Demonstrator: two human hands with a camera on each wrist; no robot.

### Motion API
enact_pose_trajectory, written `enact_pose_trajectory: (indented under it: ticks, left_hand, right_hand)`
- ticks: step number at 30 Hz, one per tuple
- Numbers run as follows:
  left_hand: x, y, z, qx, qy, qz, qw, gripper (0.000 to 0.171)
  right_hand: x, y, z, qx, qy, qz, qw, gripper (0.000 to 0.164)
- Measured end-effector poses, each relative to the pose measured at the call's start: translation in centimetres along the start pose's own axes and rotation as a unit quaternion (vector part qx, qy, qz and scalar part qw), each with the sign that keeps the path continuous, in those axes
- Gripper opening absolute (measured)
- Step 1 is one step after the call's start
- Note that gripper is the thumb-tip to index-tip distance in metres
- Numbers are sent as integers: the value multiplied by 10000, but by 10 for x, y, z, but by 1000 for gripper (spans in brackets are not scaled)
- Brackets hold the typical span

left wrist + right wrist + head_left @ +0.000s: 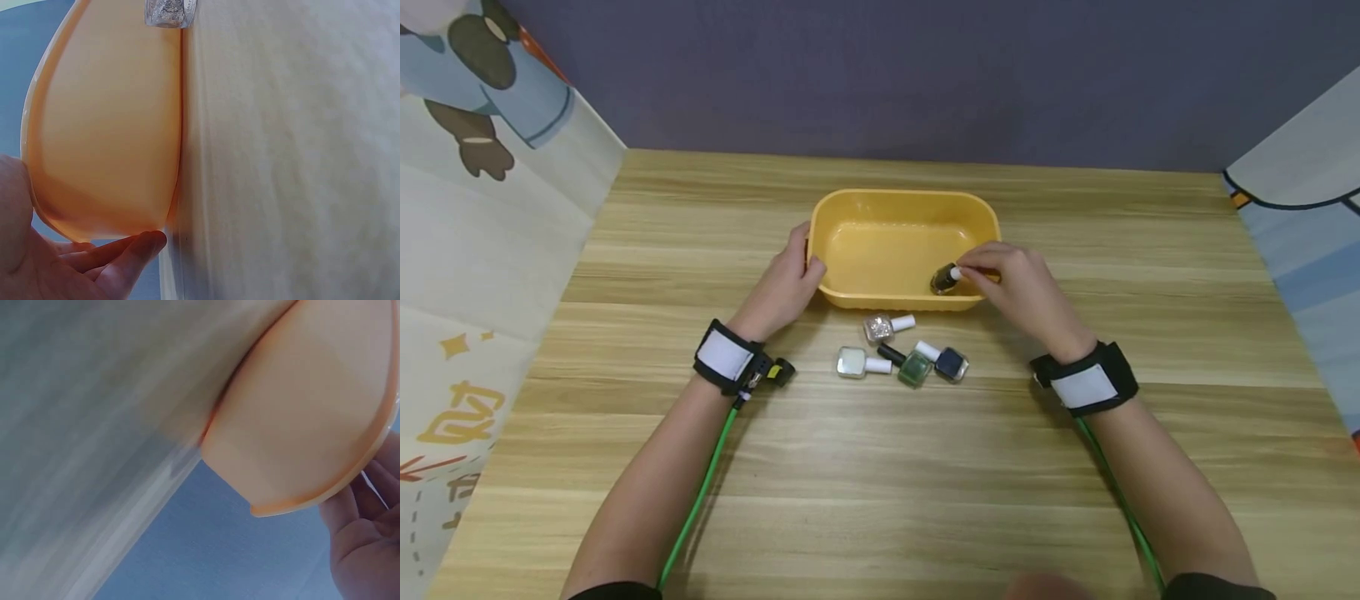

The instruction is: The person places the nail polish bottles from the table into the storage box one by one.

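Observation:
My left hand (784, 283) grips the left end of a yellow plastic basin (895, 302), thumb at the rim and fingers along the outer side. In the left wrist view those fingers (119, 259) lie against the basin's end wall. Over the basin's front right corner, my right hand (1018, 287) pinches a dark nail polish bottle (943, 282) by its light cap, the bottle slanting down inside. From the right wrist view, the basin wall (300, 419) hides that bottle, and the right hand (369, 544) shows at the rim.
In front of the basin lie a glitter nail polish bottle (877, 329), a pale one (852, 362), a green one (914, 369) and a navy one (951, 365). The green and navy bottles lie close together. A dark panel (925, 83) rises behind the wooden table (880, 483).

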State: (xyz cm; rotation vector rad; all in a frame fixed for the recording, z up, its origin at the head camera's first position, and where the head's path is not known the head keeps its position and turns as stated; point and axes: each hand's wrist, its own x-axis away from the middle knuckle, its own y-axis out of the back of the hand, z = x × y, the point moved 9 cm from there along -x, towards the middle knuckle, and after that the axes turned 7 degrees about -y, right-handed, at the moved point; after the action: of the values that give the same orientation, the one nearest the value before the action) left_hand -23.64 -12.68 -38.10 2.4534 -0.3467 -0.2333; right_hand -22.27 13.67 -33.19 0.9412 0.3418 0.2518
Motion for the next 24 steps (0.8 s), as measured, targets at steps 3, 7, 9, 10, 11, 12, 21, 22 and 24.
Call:
enact_pose_trajectory:
  ticks: [3,7,9,10,11,12,21,22,24]
  left_hand:
    - [0,0,0,-22,8,10,10000,60]
    - [1,0,-1,-14,-2,22,10000,61]
    - [1,0,-2,12,-12,14,10000,61]
    - [1,0,-1,29,-9,8,10000,61]
    - [1,0,-1,28,-5,2,10000,61]
    - [2,1,-1,28,7,2,10000,61]
    - [1,0,0,-10,33,3,10000,61]
    - [1,0,0,-6,24,2,10000,61]
    - [1,0,0,-1,21,2,10000,61]
  right_hand:
    - [-3,-2,0,-29,-45,136,9999,16]
    - [-8,-8,-2,18,-168,407,9990,17]
    - [-10,-12,-1,95,-239,562,9981,17]
    - [-12,-14,-1,129,-271,653,9974,18]
    - [-14,-16,-1,156,-295,745,9967,18]
    - [-15,-19,0,189,-320,839,9958,18]
    - [-22,-26,-3,210,-492,1281,9903,16]
    - [-22,-26,-4,215,-506,1290,9901,16]
    - [-23,-27,-3,247,-501,1283,9902,17]
